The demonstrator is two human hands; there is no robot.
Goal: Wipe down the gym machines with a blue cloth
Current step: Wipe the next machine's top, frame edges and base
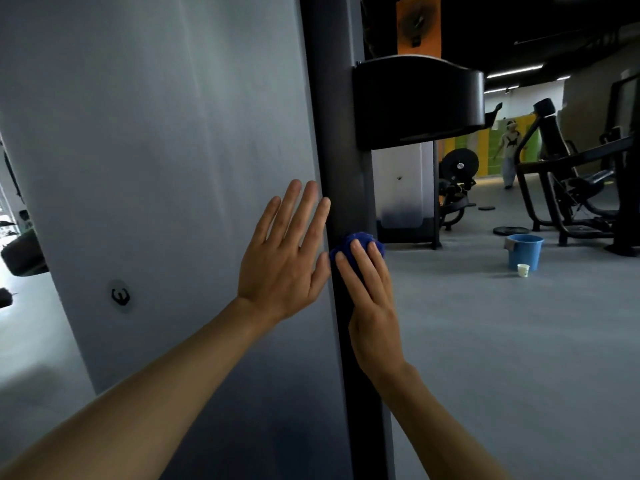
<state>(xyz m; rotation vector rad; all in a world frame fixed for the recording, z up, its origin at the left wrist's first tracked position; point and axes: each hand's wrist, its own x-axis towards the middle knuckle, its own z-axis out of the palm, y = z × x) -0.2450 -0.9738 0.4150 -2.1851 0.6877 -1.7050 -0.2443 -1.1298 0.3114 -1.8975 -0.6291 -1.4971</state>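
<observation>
A tall gym machine fills the left of the head view, with a grey shroud panel [166, 161] and a black upright post [341, 140] along its right edge. My left hand [284, 251] lies flat on the grey panel, fingers straight and spread. My right hand [370, 292] presses a bunched blue cloth [356, 241] against the black post with straight fingers. Most of the cloth is hidden under my fingers.
A black housing [415, 98] juts from the post above my hands. On the grey floor to the right stand a blue bucket [524, 252] and a small white cup [523, 270]. Black machines [571, 188] and weight plates stand behind, and a person [510, 150] walks far back.
</observation>
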